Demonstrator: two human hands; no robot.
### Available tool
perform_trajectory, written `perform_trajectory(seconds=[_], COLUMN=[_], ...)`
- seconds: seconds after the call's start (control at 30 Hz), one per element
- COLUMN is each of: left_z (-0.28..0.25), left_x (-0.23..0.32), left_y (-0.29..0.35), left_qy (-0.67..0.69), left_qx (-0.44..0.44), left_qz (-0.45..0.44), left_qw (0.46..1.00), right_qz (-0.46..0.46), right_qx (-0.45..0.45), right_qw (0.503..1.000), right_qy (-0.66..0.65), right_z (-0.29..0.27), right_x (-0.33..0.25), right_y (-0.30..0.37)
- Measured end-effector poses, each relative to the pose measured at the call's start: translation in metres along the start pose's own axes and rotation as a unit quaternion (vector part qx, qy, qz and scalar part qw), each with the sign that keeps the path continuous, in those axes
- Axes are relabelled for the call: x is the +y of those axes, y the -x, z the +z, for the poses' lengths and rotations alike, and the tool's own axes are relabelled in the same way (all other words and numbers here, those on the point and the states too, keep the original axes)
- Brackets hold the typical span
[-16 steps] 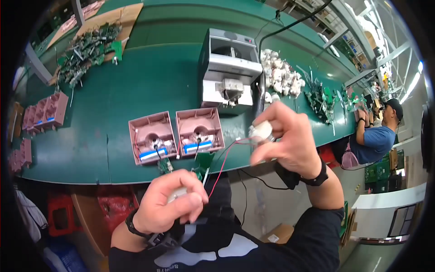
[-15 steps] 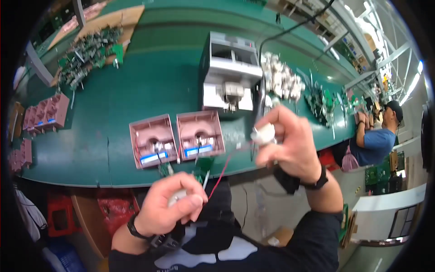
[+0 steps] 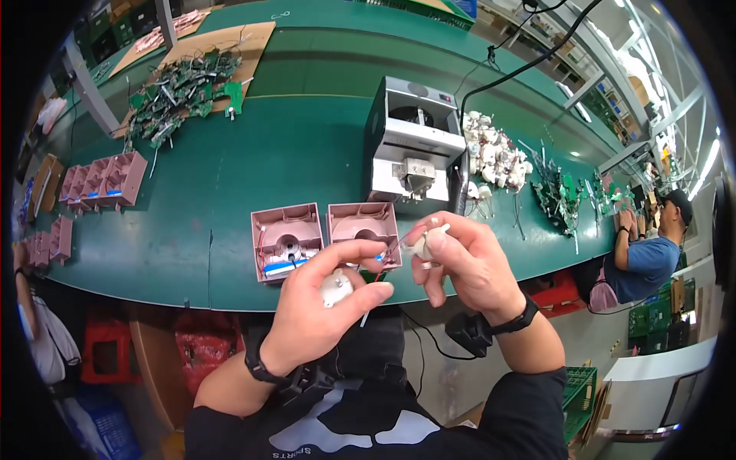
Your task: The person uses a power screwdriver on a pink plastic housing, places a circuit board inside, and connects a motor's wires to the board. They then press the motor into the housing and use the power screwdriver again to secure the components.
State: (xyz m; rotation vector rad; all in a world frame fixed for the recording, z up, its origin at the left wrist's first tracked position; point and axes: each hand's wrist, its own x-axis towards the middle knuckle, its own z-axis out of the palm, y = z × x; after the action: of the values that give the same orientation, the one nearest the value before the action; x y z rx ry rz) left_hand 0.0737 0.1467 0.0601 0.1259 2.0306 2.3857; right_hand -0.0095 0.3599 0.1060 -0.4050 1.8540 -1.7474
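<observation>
A round white plastic part (image 3: 336, 288) is tucked into the palm of my left hand (image 3: 303, 318), whose thumb and index finger reach forward on either side of it. My right hand (image 3: 481, 272) pinches a second small white plastic part (image 3: 427, 244) between thumb and fingers. Thin red wire (image 3: 412, 232) runs from this part toward the left fingertips; whether they touch it, I cannot tell. Just beyond my hands, two pink housings stand side by side on the green table. The left housing (image 3: 285, 216) holds a blue-and-white piece; my fingers partly cover the right housing (image 3: 360, 216).
A grey machine (image 3: 420, 139) stands behind the housings, a black hose (image 3: 460, 184) on its right. White parts (image 3: 494, 157) are heaped beyond. Circuit boards lie in piles at left (image 3: 184, 96) and right (image 3: 558, 192). More pink housings (image 3: 107, 180) sit far left. A co-worker (image 3: 644, 257) is at right.
My hands have come closer together over the table edge, the right moving down and in, the left up and rightward. The red wire, stretched between them before, now shows only shortly. The view has shifted.
</observation>
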Motion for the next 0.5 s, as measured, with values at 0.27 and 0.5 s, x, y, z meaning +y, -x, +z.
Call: perform_trajectory(seconds=[0.27, 0.5], left_z=[0.005, -0.023], left_x=[-0.014, -0.007], left_y=[-0.005, 0.003], left_qy=[0.038, 0.042], left_qx=[0.037, 0.065], left_qz=[0.042, 0.017], left_qw=[0.998, 0.997], right_qz=[0.007, 0.016], right_qx=[-0.025, -0.059], right_qw=[0.997, 0.997], right_qy=[-0.07, 0.048], right_z=[0.017, 0.014], right_x=[0.03, 0.021], right_y=[-0.003, 0.005])
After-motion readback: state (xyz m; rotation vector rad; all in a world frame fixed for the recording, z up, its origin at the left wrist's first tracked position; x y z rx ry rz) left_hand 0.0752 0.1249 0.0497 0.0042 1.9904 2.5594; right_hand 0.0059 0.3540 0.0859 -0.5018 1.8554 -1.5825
